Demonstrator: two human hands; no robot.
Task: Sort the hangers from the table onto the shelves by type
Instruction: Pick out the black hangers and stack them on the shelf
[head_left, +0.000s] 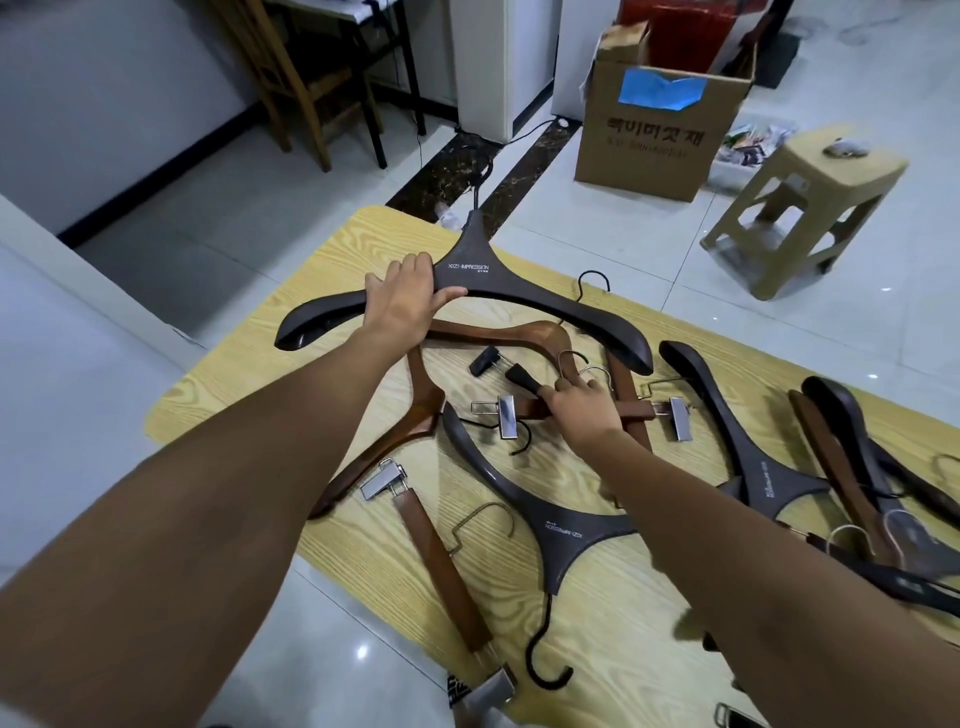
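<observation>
at the far side of the table (249, 374), my left hand (408, 299) grips a dark hanger (470, 260) by its left arm, fingers over the top and thumb under the neck. its hook points away from me, past the table edge. my right hand (584, 413) is curled round the middle of a clip hanger (644, 411), at the base of the hook, with a metal clip showing on each side of the fist. i cannot tell whether that one is lifted off the table. a brown hanger (426, 410) lies under my left forearm. nearer me lie a second dark hanger (566, 530) and a second clip hanger (441, 561). a third dark hanger (748, 452) and a heap (852, 483) of more lie to the right. beyond, on the floor, stand a box (660, 140) and a stool (800, 208).
</observation>
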